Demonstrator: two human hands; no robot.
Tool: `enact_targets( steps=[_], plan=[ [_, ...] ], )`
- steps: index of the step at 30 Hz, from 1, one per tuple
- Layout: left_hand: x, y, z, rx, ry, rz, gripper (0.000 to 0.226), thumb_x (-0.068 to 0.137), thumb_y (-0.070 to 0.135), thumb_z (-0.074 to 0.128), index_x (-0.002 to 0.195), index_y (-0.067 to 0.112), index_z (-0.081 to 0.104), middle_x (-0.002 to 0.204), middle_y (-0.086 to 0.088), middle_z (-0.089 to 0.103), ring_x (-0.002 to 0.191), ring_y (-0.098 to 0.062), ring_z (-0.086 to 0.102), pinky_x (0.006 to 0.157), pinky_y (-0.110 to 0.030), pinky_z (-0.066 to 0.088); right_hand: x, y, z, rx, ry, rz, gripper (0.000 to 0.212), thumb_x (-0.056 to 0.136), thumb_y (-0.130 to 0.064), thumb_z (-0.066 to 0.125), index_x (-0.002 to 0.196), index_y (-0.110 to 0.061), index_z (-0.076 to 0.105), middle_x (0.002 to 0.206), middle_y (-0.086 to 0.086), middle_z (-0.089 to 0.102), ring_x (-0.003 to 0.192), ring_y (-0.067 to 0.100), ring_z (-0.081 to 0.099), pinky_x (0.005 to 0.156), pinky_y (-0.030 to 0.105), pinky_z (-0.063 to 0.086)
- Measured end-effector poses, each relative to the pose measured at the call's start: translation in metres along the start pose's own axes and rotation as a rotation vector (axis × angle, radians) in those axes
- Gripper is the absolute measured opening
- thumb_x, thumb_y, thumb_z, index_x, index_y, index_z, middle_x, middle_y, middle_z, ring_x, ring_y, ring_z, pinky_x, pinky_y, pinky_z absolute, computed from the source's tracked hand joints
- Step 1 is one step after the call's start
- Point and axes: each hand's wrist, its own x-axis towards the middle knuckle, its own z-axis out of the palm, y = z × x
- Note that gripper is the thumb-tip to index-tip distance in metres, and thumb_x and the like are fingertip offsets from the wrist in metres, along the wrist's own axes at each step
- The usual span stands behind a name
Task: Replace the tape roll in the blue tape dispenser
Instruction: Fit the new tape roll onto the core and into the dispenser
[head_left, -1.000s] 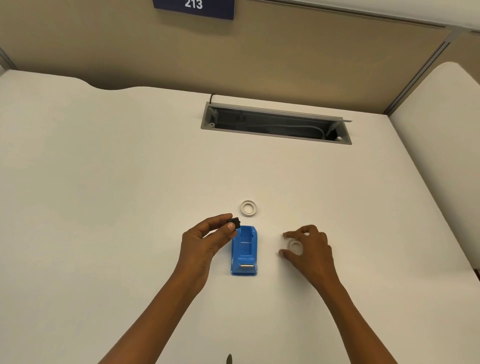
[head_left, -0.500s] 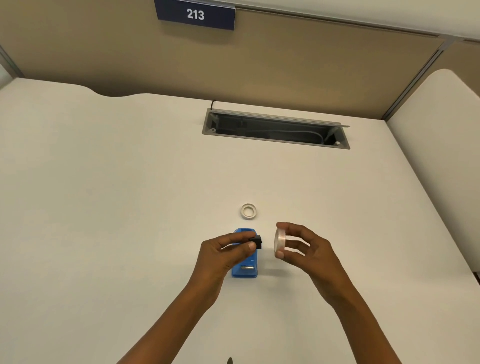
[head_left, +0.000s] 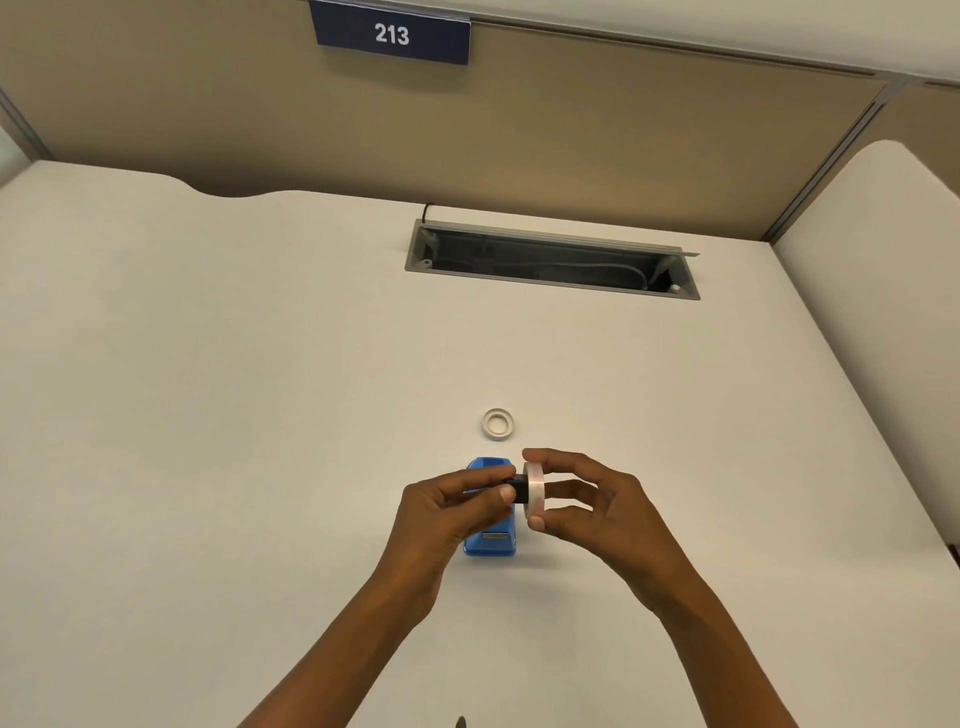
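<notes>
Nearby | empty core (head_left: 497, 424) – behind blue dispenser (head_left: 490, 545) (hands overlap it)

A single view, from a wide-angle camera worn on the person's head, looks forward and steeply down over the pale cream counter (head_left: 208, 415). It sits close above the work: both bare forearms rise from the bottom edge, and the left hand (head_left: 447, 512) and right hand (head_left: 597, 512) meet just below the middle of the frame. Farther up, the view takes in the grey metal-framed cable slot (head_left: 550, 260) set in the counter, then the tan partition wall (head_left: 519, 130) with its dark blue "213" sign (head_left: 392, 35) at the top edge. Straight edges bow near the borders.
</notes>
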Motion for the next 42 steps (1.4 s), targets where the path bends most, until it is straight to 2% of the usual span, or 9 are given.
enact_targets(
  steps=[7,15,19,23,26,30,34,38,42],
  plan=[
    [-0.002,0.000,-0.002,0.026,-0.004,-0.014,0.024,0.072,0.014,0.071,0.096,0.017,0.072,0.097,-0.007,0.074,0.088,-0.019,0.070,0.090,-0.035,0.051,0.002,0.005,0.002,-0.030,0.009,-0.003,0.052,0.069,-0.004,0.079,0.113,-0.026,0.065,0.112,-0.003,0.068,0.095,0.012,0.067,0.074,0.022,0.055],
    [-0.004,-0.004,0.000,0.091,-0.012,0.001,0.021,0.073,0.017,0.071,0.094,0.018,0.073,0.091,-0.005,0.075,0.084,-0.017,0.070,0.079,-0.023,0.054,0.001,0.008,0.008,0.013,-0.022,-0.027,0.051,0.069,0.003,0.076,0.112,-0.022,0.066,0.110,-0.002,0.069,0.095,0.014,0.069,0.074,0.022,0.055],
    [-0.006,-0.008,0.000,0.114,0.019,0.000,0.022,0.072,0.019,0.072,0.094,0.020,0.073,0.095,-0.003,0.074,0.086,-0.016,0.069,0.087,-0.030,0.052,0.000,0.011,0.008,0.012,-0.018,-0.009,0.052,0.067,0.004,0.078,0.112,-0.021,0.067,0.108,0.002,0.071,0.094,0.015,0.070,0.076,0.026,0.057],
    [-0.005,-0.010,-0.004,0.125,0.068,-0.005,0.020,0.069,0.017,0.075,0.087,0.024,0.075,0.084,0.006,0.075,0.079,-0.007,0.069,0.081,-0.025,0.051,0.002,0.016,0.011,-0.071,0.022,-0.050,0.054,0.064,-0.001,0.081,0.111,-0.023,0.066,0.104,0.000,0.072,0.096,0.014,0.068,0.081,0.029,0.057],
    [-0.004,-0.012,-0.008,0.133,0.072,0.007,0.019,0.069,0.015,0.075,0.087,0.022,0.075,0.083,0.002,0.076,0.080,-0.012,0.070,0.076,-0.022,0.054,0.005,0.020,0.013,-0.119,0.025,-0.069,0.047,0.064,-0.005,0.082,0.105,-0.022,0.068,0.102,-0.002,0.073,0.094,0.014,0.068,0.082,0.029,0.057],
    [-0.004,-0.017,-0.008,0.163,0.032,0.034,0.018,0.076,0.014,0.069,0.093,0.019,0.073,0.090,-0.003,0.074,0.082,-0.011,0.069,0.071,-0.015,0.053,0.010,0.027,0.014,-0.156,0.029,-0.059,0.047,0.061,-0.008,0.084,0.104,-0.023,0.070,0.099,-0.001,0.074,0.088,0.015,0.069,0.081,0.032,0.058],
    [0.000,-0.018,-0.013,0.305,-0.003,0.175,0.024,0.081,0.015,0.065,0.101,0.027,0.070,0.099,0.007,0.071,0.089,-0.004,0.065,0.075,-0.010,0.048,0.018,0.026,0.014,-0.152,0.073,-0.100,0.048,0.064,-0.007,0.083,0.107,-0.022,0.068,0.102,-0.005,0.072,0.090,0.011,0.068,0.076,0.026,0.057],
    [0.014,-0.019,-0.027,0.496,0.022,0.326,0.038,0.083,0.018,0.063,0.118,0.030,0.056,0.117,0.013,0.060,0.100,0.008,0.056,0.073,-0.004,0.045,0.033,0.024,0.016,-0.184,0.121,-0.125,0.052,0.068,-0.015,0.081,0.114,-0.026,0.061,0.106,-0.012,0.069,0.093,0.006,0.066,0.076,0.022,0.055],
    [0.026,-0.022,-0.040,0.585,-0.051,0.303,0.058,0.074,0.026,0.072,0.121,0.043,0.042,0.125,0.021,0.047,0.106,0.010,0.049,0.079,-0.001,0.042,0.043,0.028,0.020,-0.276,0.125,-0.133,0.044,0.067,-0.022,0.081,0.106,-0.033,0.064,0.106,-0.015,0.068,0.097,0.002,0.061,0.073,0.019,0.045]
  ],
)
